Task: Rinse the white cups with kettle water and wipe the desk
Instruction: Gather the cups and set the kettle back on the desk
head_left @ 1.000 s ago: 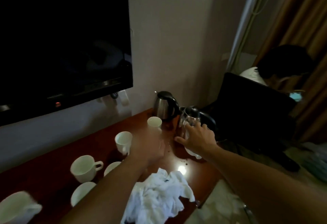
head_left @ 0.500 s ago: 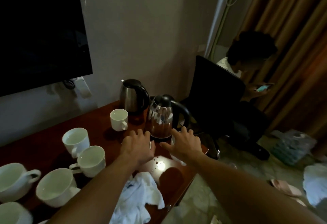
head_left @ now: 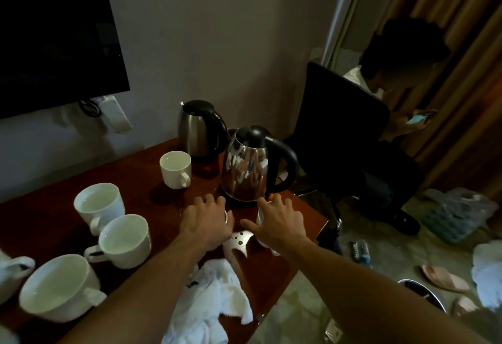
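Two hands reach forward over the desk [head_left: 49, 221], and each one covers a white cup. Nearest to the camera, just behind the wrists and between the forearms, a crumpled white cloth [head_left: 209, 297] lies on the wood. The left hand [head_left: 207, 221] lies palm down on a cup [head_left: 226, 217] of which only a piece of rim shows at the thumb side; its fingers bend over the cup, but I cannot tell if they really grip it. The right hand [head_left: 279, 224] is placed the same way over a second cup [head_left: 261, 217], fingers spread and bent, thumb out toward the other hand; again a firm grip is not clear. Between the hands, wet drops shine on the desk. Just beyond the fingertips stands the shiny kettle [head_left: 247, 172], upright on its base, with the handle [head_left: 285, 164] turned to the right, so the right hand is nearer to it and I judge it the natural hand for lifting and pouring. To the left of the left hand stand more white cups [head_left: 125, 240], some with water. Beyond the shiny kettle, a darker kettle [head_left: 198, 129] stands against the wall.
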Tool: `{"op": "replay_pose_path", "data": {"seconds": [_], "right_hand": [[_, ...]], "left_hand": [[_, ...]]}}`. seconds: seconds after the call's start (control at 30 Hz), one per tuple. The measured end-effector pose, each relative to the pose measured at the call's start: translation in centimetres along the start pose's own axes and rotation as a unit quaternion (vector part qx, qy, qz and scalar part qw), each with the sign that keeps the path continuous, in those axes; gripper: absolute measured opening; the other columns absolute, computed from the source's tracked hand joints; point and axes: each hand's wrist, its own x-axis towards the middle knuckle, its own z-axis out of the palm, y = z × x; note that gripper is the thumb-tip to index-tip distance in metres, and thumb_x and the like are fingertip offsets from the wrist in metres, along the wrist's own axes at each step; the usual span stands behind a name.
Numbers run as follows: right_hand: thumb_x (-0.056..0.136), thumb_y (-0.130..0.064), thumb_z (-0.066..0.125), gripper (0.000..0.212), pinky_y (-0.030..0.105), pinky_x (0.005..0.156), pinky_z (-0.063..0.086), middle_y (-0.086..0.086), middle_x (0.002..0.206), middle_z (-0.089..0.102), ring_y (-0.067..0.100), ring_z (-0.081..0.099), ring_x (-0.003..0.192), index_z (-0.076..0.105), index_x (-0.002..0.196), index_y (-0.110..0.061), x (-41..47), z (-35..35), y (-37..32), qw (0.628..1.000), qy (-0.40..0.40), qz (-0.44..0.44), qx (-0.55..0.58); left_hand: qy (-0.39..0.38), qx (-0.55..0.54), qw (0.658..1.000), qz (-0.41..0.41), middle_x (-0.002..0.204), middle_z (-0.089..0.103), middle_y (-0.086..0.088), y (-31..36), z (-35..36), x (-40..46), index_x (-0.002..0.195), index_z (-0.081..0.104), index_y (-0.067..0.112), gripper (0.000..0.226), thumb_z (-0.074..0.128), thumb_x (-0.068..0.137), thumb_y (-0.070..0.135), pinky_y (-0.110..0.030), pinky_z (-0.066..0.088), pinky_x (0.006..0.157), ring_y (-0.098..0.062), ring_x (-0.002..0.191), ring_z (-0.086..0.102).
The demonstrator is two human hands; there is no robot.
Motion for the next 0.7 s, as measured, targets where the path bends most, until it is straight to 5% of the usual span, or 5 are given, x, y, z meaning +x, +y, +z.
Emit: {"op": "replay_pose_path", "data": {"seconds": [0.23, 0.4, 0.57, 0.7], "right_hand": [[0.086, -0.081, 0.045, 0.082, 0.041, 0.091, 0.052, 0.009, 0.153, 0.035, 0.031, 0.04, 0.135, 0.032, 0.15, -0.031, 0.4, 0.7, -0.4, 1.0, 0.01, 0.008, 0.003], [0.088, -0.082, 0.032, 0.077, 0.054, 0.114, 0.029, 0.007, 0.147, 0.043, 0.029, 0.039, 0.137, 0.043, 0.145, -0.029, 0.3, -0.9, -1.3, 0.998, 0.048, -0.021, -0.042], [0.088, -0.08, 0.035, 0.075, 0.053, 0.122, 0.017, 0.005, 0.155, 0.042, 0.027, 0.032, 0.146, 0.047, 0.143, -0.031, 0.8, -6.2, -5.1, 0.99, 0.114, -0.084, -0.012], [0.089, -0.08, 0.033, 0.07, 0.049, 0.118, 0.025, 0.003, 0.141, 0.053, 0.025, 0.044, 0.136, 0.054, 0.135, -0.032, 0.7, -10.6, -10.5, 0.984, 0.13, -0.123, -0.014]], "left_hand": [[-0.016, -0.008, 1.0, -0.01, 0.134, 0.05, -0.012, 0.3, 0.0, 0.7, 0.134, 0.045, 0.019, 0.054, 0.03, 0.1, 0.058, -0.036, 0.043, 0.079, -0.029, 0.118, 0.051], [-0.037, -0.041, 0.998, -0.023, 0.149, 0.033, -0.009, -0.6, -2.1, 0.3, 0.147, 0.032, 0.024, 0.068, 0.028, 0.096, 0.07, -0.047, 0.044, 0.094, -0.03, 0.133, 0.039], [0.009, 0.045, 0.998, -0.03, 0.164, 0.018, -0.009, -6.5, -8.5, -1.4, 0.158, 0.019, 0.028, 0.072, 0.02, 0.098, 0.068, -0.065, 0.01, 0.117, -0.03, 0.15, 0.02], [0.028, 0.075, 0.993, -0.087, 0.165, 0.016, -0.008, -12.6, -14.1, -4.4, 0.159, 0.017, 0.027, 0.07, 0.017, 0.1, 0.066, -0.07, 0.005, 0.116, -0.028, 0.151, 0.018]]}}
